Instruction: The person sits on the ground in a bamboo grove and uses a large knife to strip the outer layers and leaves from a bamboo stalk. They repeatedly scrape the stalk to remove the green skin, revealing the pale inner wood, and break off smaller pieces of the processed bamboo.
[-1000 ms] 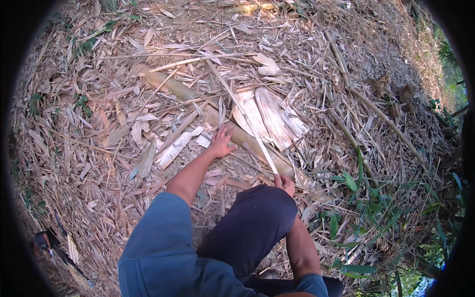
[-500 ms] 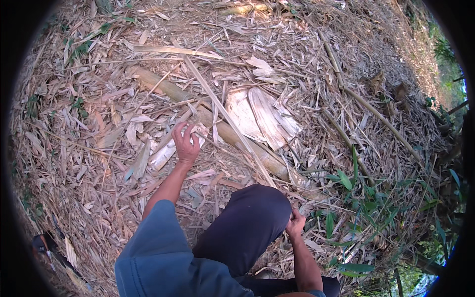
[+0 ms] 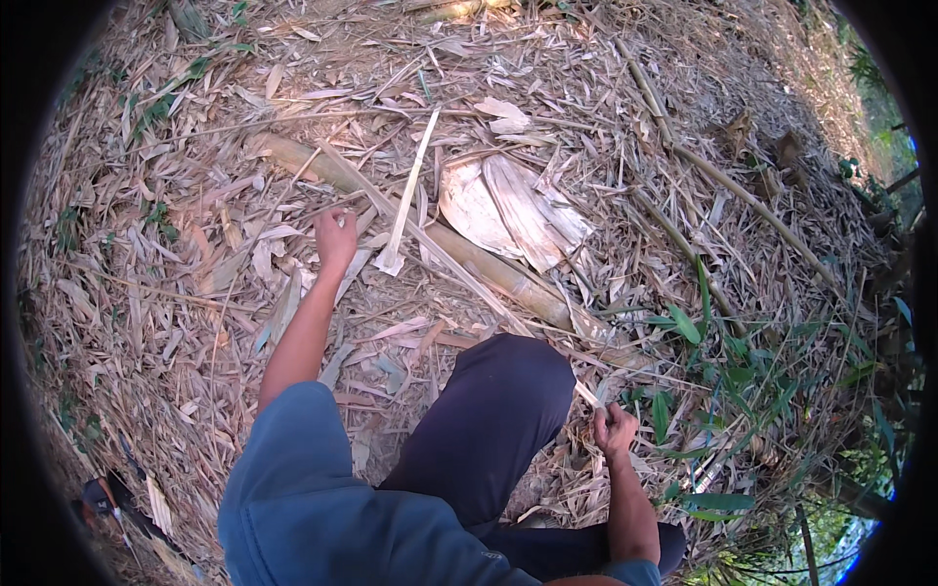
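A long, thin bamboo strip point(image 3: 454, 269) slants across a thicker bamboo stalk point(image 3: 508, 276) on the ground. Its near end passes behind my raised knee and comes out at my right hand point(image 3: 616, 430), whose fingers are closed on it. My left hand point(image 3: 335, 239) is over the leaf litter, left of the stalk, with its fingers curled in; whatever they hold, if anything, is hidden. Between the left hand and a broad, pale dried sheath point(image 3: 508, 210) lies a narrow cream-coloured strip point(image 3: 410, 195), widening at its near end.
Dry leaves point(image 3: 195, 322) cover the ground all round. Long thin canes point(image 3: 738, 200) lie to the right, beside green leafy shoots point(image 3: 723, 361). A dark object with an orange part point(image 3: 101, 496) rests at the lower left.
My left hand has moved up and left, its fingers curling. The cream-coloured strip now lies crosswise over the stalk. My right hand has come out from behind the knee, holding the bamboo strip's end.
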A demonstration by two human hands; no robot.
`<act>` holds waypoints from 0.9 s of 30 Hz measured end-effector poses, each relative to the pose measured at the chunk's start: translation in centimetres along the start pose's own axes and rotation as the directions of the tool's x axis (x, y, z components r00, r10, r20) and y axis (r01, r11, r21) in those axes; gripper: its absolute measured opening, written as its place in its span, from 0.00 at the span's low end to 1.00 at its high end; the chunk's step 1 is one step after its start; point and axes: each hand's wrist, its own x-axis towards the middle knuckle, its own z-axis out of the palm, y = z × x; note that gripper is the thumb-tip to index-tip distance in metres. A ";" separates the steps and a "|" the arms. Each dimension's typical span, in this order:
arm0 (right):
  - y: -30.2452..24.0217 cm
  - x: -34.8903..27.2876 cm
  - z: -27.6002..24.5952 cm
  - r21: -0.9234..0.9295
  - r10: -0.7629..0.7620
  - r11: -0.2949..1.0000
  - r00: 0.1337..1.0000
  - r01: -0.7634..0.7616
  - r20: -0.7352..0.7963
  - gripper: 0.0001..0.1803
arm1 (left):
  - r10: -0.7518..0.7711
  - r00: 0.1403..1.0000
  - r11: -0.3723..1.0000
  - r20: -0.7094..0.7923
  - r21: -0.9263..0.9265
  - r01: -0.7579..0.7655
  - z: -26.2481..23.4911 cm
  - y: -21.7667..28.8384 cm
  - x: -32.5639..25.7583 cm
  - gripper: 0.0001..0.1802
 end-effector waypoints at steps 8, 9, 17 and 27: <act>-0.6 -0.7 -1.1 -0.075 0.044 0.996 0.998 -0.048 -0.055 0.18 | -0.318 0.355 0.415 0.879 -0.207 0.886 4.6 2.8 -4.4 0.49; -0.1 -1.0 -0.9 -0.139 0.036 0.989 0.998 -0.042 -0.042 0.18 | -0.309 0.329 0.455 0.892 -0.165 0.875 5.3 3.7 -4.8 0.48; -1.2 -0.2 -0.1 -0.171 0.052 0.984 0.999 -0.049 0.012 0.19 | -0.402 0.655 0.811 0.640 -0.084 0.579 12.3 4.9 -9.5 0.40; -0.7 -1.0 -0.3 -0.190 0.044 0.981 0.999 -0.044 -0.002 0.18 | -0.026 0.856 0.719 0.515 0.605 -0.342 17.0 16.2 -13.3 0.36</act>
